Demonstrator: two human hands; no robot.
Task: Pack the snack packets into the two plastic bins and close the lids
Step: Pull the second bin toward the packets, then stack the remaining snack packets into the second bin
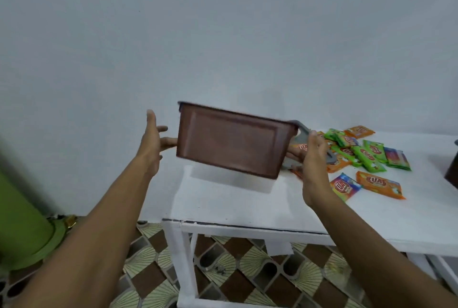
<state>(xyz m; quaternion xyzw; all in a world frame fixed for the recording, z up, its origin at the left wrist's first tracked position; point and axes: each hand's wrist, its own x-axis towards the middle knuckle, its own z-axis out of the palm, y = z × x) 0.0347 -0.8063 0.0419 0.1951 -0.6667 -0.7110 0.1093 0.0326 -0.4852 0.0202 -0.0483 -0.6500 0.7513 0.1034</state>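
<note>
A brown plastic bin [230, 141] hangs in the air above the left end of the white table [247, 208], tipped so its underside faces me. My left hand [153, 141] has straight fingers, and their tips touch the bin's left wall. My right hand [313, 159] grips the bin's right end, thumb on its grey latch handle [301, 129]. Several snack packets [366, 156] in green, orange and rainbow wrappers lie scattered on the table to the right of the bin. The inside of the bin is hidden.
A dark object [452, 169] is cut off at the table's right edge. A green cylinder [22, 221] stands on the floor at the left. The patterned tile floor [223, 270] shows below the table, and a plain wall rises behind it.
</note>
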